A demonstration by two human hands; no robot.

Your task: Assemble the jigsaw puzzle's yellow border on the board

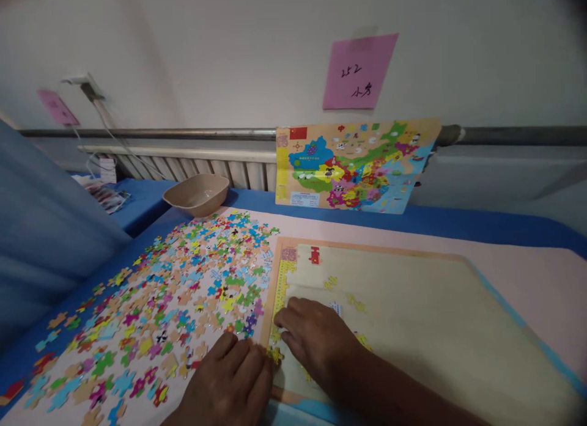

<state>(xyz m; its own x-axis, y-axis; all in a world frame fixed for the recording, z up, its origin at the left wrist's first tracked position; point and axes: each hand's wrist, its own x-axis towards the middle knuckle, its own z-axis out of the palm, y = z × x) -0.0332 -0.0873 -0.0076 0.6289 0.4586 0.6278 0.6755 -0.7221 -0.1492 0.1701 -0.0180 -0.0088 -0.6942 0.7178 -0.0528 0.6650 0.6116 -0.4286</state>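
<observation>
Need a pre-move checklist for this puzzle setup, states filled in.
1. Map picture unobstructed: ok, standing upright behind the board.
2. Right hand at the board's yellow strip: ok.
3. Right hand's grip on a piece: cannot tell, hidden.
4. Left hand holding anything: cannot tell, curled shut from view.
5. Loose pieces sorted by colour: not ok, mixed.
</observation>
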